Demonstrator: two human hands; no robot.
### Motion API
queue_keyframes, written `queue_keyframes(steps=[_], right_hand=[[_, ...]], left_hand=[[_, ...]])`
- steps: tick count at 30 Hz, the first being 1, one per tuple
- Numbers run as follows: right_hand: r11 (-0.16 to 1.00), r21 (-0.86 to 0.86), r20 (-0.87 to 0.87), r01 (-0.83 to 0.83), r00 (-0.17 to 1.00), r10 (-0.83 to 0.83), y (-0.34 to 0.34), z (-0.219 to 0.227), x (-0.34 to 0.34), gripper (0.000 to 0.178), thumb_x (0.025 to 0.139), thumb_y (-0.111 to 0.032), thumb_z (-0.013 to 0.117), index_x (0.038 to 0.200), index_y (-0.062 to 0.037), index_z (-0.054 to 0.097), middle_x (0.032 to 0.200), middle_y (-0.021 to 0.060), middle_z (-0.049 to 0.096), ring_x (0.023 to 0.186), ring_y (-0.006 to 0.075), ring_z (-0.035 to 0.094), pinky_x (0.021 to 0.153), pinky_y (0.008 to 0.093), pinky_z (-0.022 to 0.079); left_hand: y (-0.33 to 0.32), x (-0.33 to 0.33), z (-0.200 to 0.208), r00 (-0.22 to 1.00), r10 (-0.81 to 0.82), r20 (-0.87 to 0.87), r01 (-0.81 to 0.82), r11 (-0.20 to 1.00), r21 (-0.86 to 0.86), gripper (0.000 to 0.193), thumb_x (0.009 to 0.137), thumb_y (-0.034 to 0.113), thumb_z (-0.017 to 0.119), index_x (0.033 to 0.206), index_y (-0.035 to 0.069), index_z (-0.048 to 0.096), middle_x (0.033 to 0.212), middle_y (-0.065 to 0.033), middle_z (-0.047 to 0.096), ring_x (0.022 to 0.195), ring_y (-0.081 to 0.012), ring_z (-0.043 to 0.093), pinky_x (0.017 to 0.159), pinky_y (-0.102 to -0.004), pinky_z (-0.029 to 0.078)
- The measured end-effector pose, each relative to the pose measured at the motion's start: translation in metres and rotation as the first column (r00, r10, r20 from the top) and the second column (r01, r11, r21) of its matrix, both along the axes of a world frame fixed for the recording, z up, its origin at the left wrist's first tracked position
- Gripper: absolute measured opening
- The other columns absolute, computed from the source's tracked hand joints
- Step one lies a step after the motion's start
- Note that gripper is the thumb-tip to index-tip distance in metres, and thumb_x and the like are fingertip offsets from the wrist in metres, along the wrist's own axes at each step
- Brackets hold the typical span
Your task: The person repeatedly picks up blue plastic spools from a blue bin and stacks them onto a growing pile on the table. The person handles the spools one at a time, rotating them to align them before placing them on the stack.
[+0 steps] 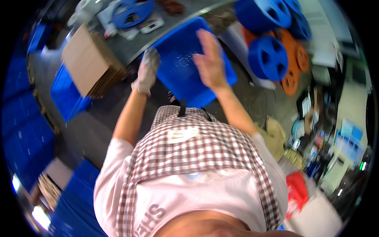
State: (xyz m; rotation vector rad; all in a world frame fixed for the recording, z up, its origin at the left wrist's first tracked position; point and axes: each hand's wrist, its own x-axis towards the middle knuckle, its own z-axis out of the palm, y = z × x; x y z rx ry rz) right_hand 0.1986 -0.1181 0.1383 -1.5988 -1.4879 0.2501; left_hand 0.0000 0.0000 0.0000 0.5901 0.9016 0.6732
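Note:
A deep blue plastic tub (173,81) stands tilted across the view in front of me, with small bright glints on its inside. At its left corner is my left hand (147,73) in a pale glove. Motion smears its fingers, and whether they grip the rim cannot be made out. My right hand (211,63) is bare and hovers over the tub's right part. Its fingers are stretched out and blurred, and nothing shows in them.
Flattened cardboard (87,59) is stacked on a blue crate (65,96) at the left. A grey worktable (167,25) beyond the tub bears a blue reel (133,14). Blue spools (268,59) and orange reels (290,81) stand at the right. Clutter lies farther right.

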Motion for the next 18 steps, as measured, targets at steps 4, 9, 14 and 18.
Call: queue_keyframes(steps=[4, 9, 14, 18], right_hand=[[0.945, 0.018, 0.166, -0.328, 0.933, 0.32, 0.006, -0.045, -0.056, 0.048, 0.094, -0.029, 0.059, 0.139, -0.013, 0.053, 0.148, 0.014, 0.045, 0.139, 0.0318, 0.038, 0.117, 0.0473, 0.025], [0.797, -0.52, -0.02, -0.307, 0.937, 0.348, -0.109, -0.133, 0.033, 0.055, 0.078, -0.034, 0.073, 0.126, -0.0105, 0.063, 0.126, 0.0136, 0.061, 0.118, 0.0345, 0.056, 0.104, 0.0461, 0.043], [0.807, -0.456, -0.02, 0.376, 0.902, -0.432, -0.178, -0.177, 0.259, 0.049, 0.073, -0.025, 0.074, 0.115, -0.0023, 0.063, 0.112, 0.0204, 0.065, 0.108, 0.0386, 0.059, 0.094, 0.0448, 0.048], [0.526, -0.434, 0.3, 0.732, 0.667, -0.682, -0.194, -0.221, 0.412, 0.081, 0.08, -0.042, 0.076, 0.14, -0.0002, 0.041, 0.134, 0.0259, 0.05, 0.123, 0.0434, 0.047, 0.101, 0.0497, 0.042]], left_hand=[[-0.103, 0.086, 0.044, 0.698, 0.398, 0.595, -0.469, 0.882, -0.04, 0.065, 0.101, 0.052, 0.04, 0.152, 0.012, 0.031, 0.157, -0.0107, 0.032, 0.145, -0.0314, 0.027, 0.119, -0.0466, 0.022], [-0.058, -0.022, -0.025, 0.911, 0.354, 0.212, -0.226, 0.858, -0.462, 0.045, 0.1, 0.038, 0.043, 0.135, 0.012, 0.052, 0.145, -0.0106, 0.048, 0.136, -0.0269, 0.041, 0.112, -0.0438, 0.033], [-0.087, -0.076, 0.012, 0.884, 0.289, -0.368, -0.31, 0.951, 0.001, 0.044, 0.104, 0.038, 0.041, 0.135, 0.008, 0.052, 0.134, -0.0102, 0.058, 0.129, -0.0244, 0.05, 0.112, -0.0406, 0.036], [-0.173, -0.038, -0.013, 0.737, -0.026, -0.675, -0.192, 0.95, -0.246, 0.052, 0.098, 0.043, 0.051, 0.14, 0.014, 0.048, 0.141, -0.0068, 0.056, 0.126, -0.0279, 0.052, 0.103, -0.0439, 0.038]])
